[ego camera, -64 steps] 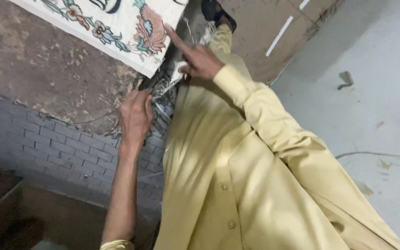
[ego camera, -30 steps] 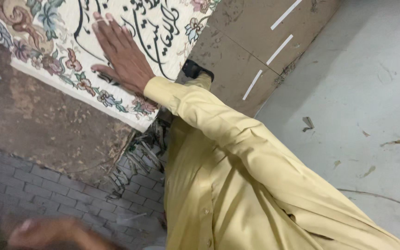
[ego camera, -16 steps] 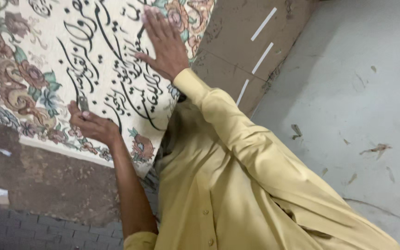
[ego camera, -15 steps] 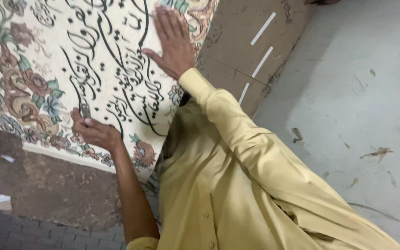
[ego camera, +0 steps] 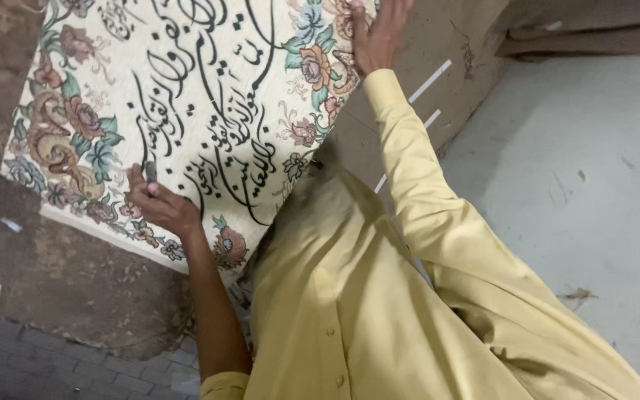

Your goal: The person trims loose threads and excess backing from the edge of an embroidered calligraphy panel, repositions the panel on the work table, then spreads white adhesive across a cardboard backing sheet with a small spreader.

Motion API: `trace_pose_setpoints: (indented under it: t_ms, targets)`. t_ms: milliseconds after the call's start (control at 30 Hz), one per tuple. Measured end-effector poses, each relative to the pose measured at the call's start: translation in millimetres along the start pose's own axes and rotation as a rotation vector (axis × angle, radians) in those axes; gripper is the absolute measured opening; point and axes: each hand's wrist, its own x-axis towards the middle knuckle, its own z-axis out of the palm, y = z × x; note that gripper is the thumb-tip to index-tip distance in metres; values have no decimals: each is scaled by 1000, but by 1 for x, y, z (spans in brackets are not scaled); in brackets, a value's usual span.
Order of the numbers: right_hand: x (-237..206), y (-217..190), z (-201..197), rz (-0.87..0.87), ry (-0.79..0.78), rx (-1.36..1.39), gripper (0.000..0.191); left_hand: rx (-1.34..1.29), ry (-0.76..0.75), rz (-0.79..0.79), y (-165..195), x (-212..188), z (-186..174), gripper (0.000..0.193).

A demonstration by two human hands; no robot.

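Tapestry panel (ego camera: 187, 111), cream with black calligraphy and a floral border, now fills the upper left of view; two seconds ago only its corner showed. Nearest, yellow shirt (ego camera: 379, 311). Left hand (ego camera: 158, 204) is closed around a small dark tool, exact kind unclear, tip on the lettering near the lower border. Farther, right hand (ego camera: 378, 33) has slid from mid-panel to the right edge, flat and open, pressing. Judgement: panel braced, work underway.
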Motion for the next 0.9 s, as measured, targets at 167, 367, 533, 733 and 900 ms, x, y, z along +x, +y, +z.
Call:
trace_pose_setpoints:
  t_ms: [167,367,533,733,900]
  targets:
    - [-87,-5,-8,655,-144,1171,110,-52,34,43,18,5,6,35]
    - [-255,-45,-10,690,-668,1150,33,-89,48,-9,19,10,6,31]
    - [-227,-38,-16,660,-843,1374,38,-95,25,-589,9,26,0,23]
    - [-169,-24,-75,415,-1008,1453,70,85,134,-20,24,64,-35,15]
    - [-35,1,-110,282,-1146,1301,93,99,191,-255,37,73,-62,15]
